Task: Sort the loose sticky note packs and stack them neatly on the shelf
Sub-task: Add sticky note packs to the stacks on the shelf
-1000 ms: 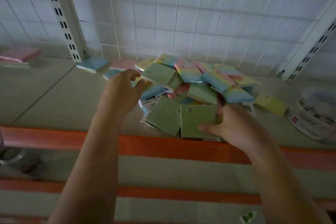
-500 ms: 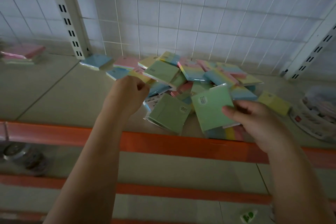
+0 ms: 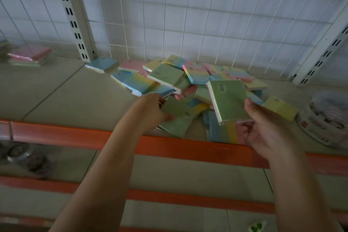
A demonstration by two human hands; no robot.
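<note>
A loose heap of pastel sticky note packs [image 3: 190,79] lies on the beige shelf [image 3: 56,100] against the wire grid back. My right hand [image 3: 267,128] holds a green-faced pack [image 3: 228,101] lifted above the heap's front, thumb on top and fingers under it. My left hand [image 3: 150,111] grips the edge of another green pack [image 3: 178,118] that lies flat near the shelf's orange front rail [image 3: 75,135]. A single yellow pack [image 3: 280,107] sits apart to the right.
A small stack of pink and green packs [image 3: 30,55] stands at the far left of the shelf. A round clear tub [image 3: 323,120] sits at the right edge. White slotted uprights [image 3: 73,15] flank the bay. A lower shelf holds tape rolls [image 3: 26,156].
My right hand has lifted the green pack up off the heap and tilted it. My left hand has dropped from the heap's left side onto the flat green pack at the front.
</note>
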